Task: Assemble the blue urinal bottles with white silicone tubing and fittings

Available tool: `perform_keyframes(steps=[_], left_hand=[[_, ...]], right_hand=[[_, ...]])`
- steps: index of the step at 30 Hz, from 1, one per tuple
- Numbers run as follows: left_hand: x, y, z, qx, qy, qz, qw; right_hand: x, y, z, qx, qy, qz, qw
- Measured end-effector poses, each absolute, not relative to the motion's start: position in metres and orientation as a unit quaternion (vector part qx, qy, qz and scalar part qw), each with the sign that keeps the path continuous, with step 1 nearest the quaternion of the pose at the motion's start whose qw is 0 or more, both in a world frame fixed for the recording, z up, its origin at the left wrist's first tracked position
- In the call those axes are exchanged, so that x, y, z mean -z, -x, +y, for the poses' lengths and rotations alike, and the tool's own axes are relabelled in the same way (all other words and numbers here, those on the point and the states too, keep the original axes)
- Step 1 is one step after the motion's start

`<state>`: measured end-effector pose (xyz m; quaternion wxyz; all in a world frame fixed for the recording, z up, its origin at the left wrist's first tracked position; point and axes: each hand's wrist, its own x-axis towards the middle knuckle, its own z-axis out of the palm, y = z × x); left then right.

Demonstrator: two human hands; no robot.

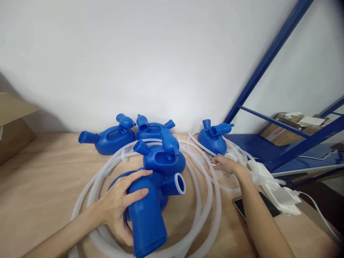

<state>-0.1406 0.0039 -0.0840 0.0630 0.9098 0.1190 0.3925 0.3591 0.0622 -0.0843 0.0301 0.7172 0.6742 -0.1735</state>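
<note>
With the left hand [115, 206] gripping the near blue bottle [149, 220], amid the coiled tubing [218, 204], hold it steady and prevent snagging while the right hand [227, 164], whose fingertip hold cannot be determined, reaches among clear parts [219, 174] at far right

Front blue bottle [147, 211] partly hidden by left hand [117, 200], phone [269, 205] by right forearm [257, 211], tubing [218, 204] cut off below
</note>
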Motion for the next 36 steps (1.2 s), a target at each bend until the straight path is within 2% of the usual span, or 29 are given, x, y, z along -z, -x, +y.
perform_keyframes(steps=[4,6,7,9,11,14,19,22,24,28,32,36], left_hand=[[0.064,0.144,0.001,-0.466,-0.851,0.232,0.077],[0.046,0.144,-0.002,-0.47,-0.831,0.295,0.046],[0.036,0.143,-0.003,-0.47,-0.822,0.321,0.027],[0.014,0.137,-0.005,-0.491,-0.795,0.356,-0.021],[-0.004,0.127,-0.005,-0.523,-0.759,0.388,-0.007],[-0.017,0.11,0.002,-0.551,-0.741,0.38,0.061],[-0.015,0.102,0.018,-0.55,-0.755,0.311,0.176],[-0.017,0.111,0.022,-0.491,-0.791,0.315,0.184],[-0.021,0.118,0.023,-0.445,-0.823,0.316,0.16],[-0.023,0.127,0.024,-0.414,-0.853,0.305,0.093],[-0.016,0.124,0.022,-0.386,-0.876,0.28,0.073],[-0.009,0.116,0.018,-0.405,-0.872,0.268,0.067]], right_hand=[[0.051,-0.368,0.048,0.132,-0.751,0.646,0.04],[0.025,-0.366,0.033,0.103,-0.746,0.658,0.008],[0.01,-0.36,0.024,0.084,-0.729,0.678,-0.03],[-0.015,-0.335,0.005,0.037,-0.616,0.756,-0.219],[-0.032,-0.295,-0.011,0.008,-0.496,0.79,-0.361],[-0.035,-0.223,-0.02,0.067,-0.333,0.837,-0.429],[-0.019,-0.157,-0.004,0.231,-0.264,0.736,-0.579],[-0.016,-0.156,0.006,0.292,-0.25,0.752,-0.536],[-0.015,-0.159,0.009,0.281,-0.262,0.781,-0.493],[-0.01,-0.158,0.01,0.259,-0.241,0.795,-0.492],[-0.008,-0.146,0.005,0.229,-0.245,0.828,-0.45],[-0.005,-0.135,-0.001,0.197,-0.249,0.8,-0.509]])
